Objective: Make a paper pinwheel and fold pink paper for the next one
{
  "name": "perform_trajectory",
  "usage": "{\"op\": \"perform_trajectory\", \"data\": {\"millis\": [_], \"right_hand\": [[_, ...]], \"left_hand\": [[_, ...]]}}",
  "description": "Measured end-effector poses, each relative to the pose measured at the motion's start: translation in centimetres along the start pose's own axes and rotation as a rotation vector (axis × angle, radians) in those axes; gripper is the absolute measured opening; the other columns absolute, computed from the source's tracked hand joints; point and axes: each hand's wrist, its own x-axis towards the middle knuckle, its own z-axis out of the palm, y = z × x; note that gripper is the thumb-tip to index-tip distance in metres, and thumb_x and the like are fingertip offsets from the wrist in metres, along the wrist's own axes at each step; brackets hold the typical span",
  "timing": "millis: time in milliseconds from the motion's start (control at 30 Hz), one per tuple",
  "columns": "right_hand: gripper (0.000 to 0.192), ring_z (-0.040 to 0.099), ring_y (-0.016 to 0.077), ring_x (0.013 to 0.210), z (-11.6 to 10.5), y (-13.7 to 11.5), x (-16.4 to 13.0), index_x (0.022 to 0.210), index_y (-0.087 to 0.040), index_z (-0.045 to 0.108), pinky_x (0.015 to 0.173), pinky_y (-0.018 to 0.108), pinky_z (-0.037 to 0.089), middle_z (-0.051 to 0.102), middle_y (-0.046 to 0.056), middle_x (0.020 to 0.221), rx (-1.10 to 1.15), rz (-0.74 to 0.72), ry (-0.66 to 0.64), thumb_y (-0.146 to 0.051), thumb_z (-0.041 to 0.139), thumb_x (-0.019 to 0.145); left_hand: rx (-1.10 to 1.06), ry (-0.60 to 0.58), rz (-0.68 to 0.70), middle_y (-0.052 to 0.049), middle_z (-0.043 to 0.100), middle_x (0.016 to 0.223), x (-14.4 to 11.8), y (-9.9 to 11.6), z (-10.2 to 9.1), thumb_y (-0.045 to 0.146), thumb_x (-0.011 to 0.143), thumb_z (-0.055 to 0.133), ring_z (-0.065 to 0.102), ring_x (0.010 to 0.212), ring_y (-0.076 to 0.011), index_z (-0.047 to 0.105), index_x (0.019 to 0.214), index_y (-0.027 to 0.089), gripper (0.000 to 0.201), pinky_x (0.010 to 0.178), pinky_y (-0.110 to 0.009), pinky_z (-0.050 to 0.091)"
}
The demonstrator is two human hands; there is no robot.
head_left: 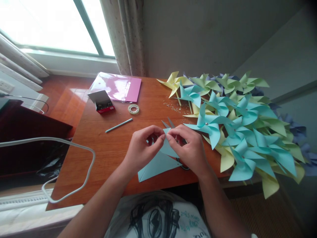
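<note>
A light blue sheet of paper (158,163), cut and partly folded, lies near the front edge of the wooden table (104,148). My left hand (142,147) and my right hand (189,147) both pinch its raised flaps together at the middle. Grey scissors (169,123) lie under my right hand, with only the blade tips and part of a dark handle showing.
A heap of finished blue, yellow-green and purple paper pinwheels (237,129) fills the right side. Behind my hands lie a light blue stick (119,125), a tape roll (133,109), an open box of pins (101,101), a pink folder (116,87) and scattered small pins (173,106). A white cable (81,155) loops at left.
</note>
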Motion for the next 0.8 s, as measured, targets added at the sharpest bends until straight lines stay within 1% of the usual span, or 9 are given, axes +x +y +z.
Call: {"op": "perform_trajectory", "data": {"millis": [133,333,500,633,800], "right_hand": [[0.011,0.053,0.0149,0.065,0.3,0.23,-0.09,0.083,-0.023,0.066,0.059,0.029,0.043,0.06,-0.002,0.074,0.044,0.05,0.029,-0.018,0.062,0.091],[0.009,0.062,0.0181,0.078,0.18,0.38,-0.17,0.086,-0.024,0.066,0.069,0.031,0.05,0.066,0.001,0.084,0.106,0.063,0.022,-0.019,0.061,0.092],[0.009,0.064,0.0183,0.078,0.22,0.38,-0.32,0.086,-0.023,0.067,0.071,0.032,0.051,0.068,0.001,0.083,0.12,0.092,0.023,-0.019,0.062,0.092],[0.01,0.063,0.0177,0.076,0.24,0.24,-0.34,0.085,-0.023,0.067,0.071,0.032,0.051,0.067,0.001,0.082,0.097,0.072,0.019,-0.018,0.062,0.092],[0.011,0.063,0.0175,0.074,0.25,-0.08,-0.46,0.086,-0.024,0.066,0.069,0.031,0.051,0.067,0.001,0.082,0.049,0.035,0.045,-0.017,0.06,0.093]], "left_hand": [[-0.005,-0.008,0.001,0.0,0.062,0.07,-0.01,0.2,-0.02,0.024,0.09,0.064,0.053,0.063,-0.012,0.067,0.084,0.017,0.01,0.056,-0.023,0.041],[-0.018,0.003,0.006,0.0,0.063,0.069,0.03,0.51,-0.04,0.025,0.089,0.064,0.054,0.062,-0.0122,0.067,0.084,0.017,0.01,0.055,-0.022,0.042],[0.0,0.003,0.02,0.0,0.064,0.069,0.05,0.7,-0.03,0.025,0.089,0.065,0.055,0.061,-0.012,0.068,0.084,0.017,0.01,0.056,-0.022,0.042],[0.022,0.006,0.035,0.0,0.063,0.068,0.05,0.45,0.01,0.026,0.089,0.066,0.053,0.06,-0.0114,0.068,0.082,0.017,0.012,0.055,-0.023,0.04],[0.047,0.011,0.052,0.0,0.065,0.069,-0.01,0.19,0.02,0.023,0.089,0.066,0.054,0.06,-0.0115,0.069,0.084,0.018,0.009,0.056,-0.023,0.042]]}}
